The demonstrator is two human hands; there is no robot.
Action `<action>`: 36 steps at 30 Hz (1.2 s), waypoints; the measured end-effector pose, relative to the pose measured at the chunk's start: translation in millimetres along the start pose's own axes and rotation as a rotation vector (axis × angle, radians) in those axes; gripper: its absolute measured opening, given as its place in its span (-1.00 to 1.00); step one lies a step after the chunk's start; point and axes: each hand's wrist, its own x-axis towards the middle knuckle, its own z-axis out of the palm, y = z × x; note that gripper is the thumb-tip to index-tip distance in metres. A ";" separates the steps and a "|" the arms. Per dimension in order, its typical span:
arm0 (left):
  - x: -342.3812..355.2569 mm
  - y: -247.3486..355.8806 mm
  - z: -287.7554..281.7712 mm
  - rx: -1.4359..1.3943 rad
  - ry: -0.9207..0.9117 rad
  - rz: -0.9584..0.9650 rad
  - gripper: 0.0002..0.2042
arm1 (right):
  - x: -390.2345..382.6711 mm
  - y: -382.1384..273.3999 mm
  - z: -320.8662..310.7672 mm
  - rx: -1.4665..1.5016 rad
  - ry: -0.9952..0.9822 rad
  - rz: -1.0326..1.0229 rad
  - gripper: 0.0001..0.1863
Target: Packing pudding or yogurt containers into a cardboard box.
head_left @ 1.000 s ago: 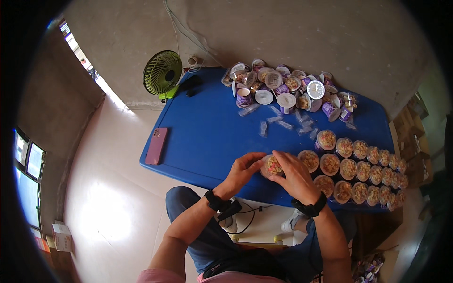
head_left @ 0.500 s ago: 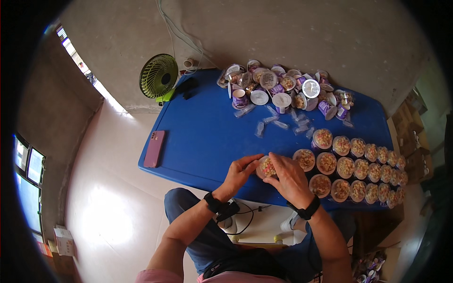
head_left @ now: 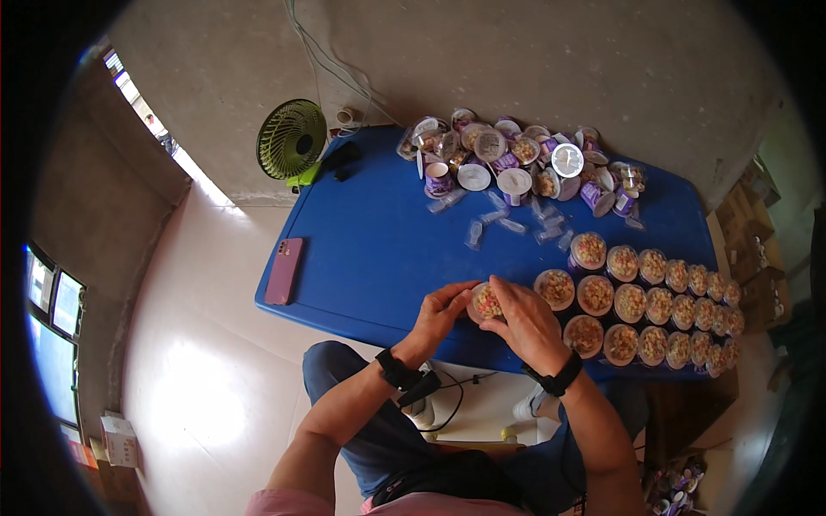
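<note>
Between my two hands, over the table's front edge, is a cup with a clear lid (head_left: 487, 302), filled with small pink and yellow pieces. My left hand (head_left: 442, 316) has its fingers round the cup's left side. The fingers of my right hand (head_left: 526, 322) curve over its right side and partly hide it. Close to my right hand stand rows of similar filled cups (head_left: 594, 295), their clear tops facing up. Farther back, a heap of purple and white cups (head_left: 514, 182) lies jumbled, some upright and some on their sides.
Small clear plastic pieces (head_left: 511, 225) lie in front of the heap on the blue table (head_left: 370, 241). A pink phone (head_left: 283, 271) rests near the left edge. A green fan (head_left: 292, 140) stands at the back left corner. Cardboard boxes (head_left: 745, 225) are stacked beyond the right end.
Both hands stay round the cup with almost no movement. The whole view has shifted very slightly.
</note>
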 end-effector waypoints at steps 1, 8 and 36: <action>0.2 -0.3 0.5 -0.028 -0.003 -0.002 -0.66 | -0.3 0.4 0.3 0.001 0.004 -0.004 -0.27; -1.4 -0.5 2.5 -0.095 0.006 -0.032 -0.65 | 2.0 -4.8 -4.1 -0.011 -0.056 0.051 -0.29; -17.0 62.4 60.6 -0.119 -0.098 0.315 -0.36 | -6.7 1.9 -29.5 0.858 0.326 0.180 -0.55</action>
